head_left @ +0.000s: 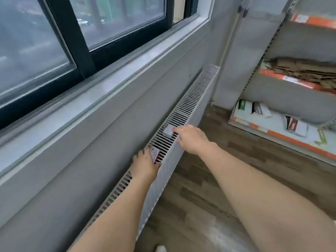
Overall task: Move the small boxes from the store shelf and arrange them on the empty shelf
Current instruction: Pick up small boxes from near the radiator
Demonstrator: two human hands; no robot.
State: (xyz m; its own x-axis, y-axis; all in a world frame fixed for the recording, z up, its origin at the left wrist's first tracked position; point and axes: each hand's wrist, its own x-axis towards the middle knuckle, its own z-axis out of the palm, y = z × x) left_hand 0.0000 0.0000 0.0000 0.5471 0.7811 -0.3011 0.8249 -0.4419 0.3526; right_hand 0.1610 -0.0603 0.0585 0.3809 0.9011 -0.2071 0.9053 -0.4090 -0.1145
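While both arms reach out over the radiator (183, 113), each hand is at a small box lying on its slatted top. The left hand (144, 165) has its fingers curled over a red-and-white box (155, 155) at the near part of the grille, holding it against the slats. The right hand (190, 138) stretches further along, its fingertips touching the edge of a white box (168, 130) that rests flat on the grille; whether the fingers actually pinch that box cannot be told, as the hand is blurred. The two boxes lie apart from each other on the same radiator top, the white one further away.

Above the radiator runs a pale window sill (101, 88) under a dark-framed window (85, 42). To the right stands a store shelf unit (283, 135) with orange edge strips; its lowest shelf bears several small packs (294, 124), and the shelf above holds flattened brown cardboard (301, 70). Wood-pattern flooring (209, 179) lies below.
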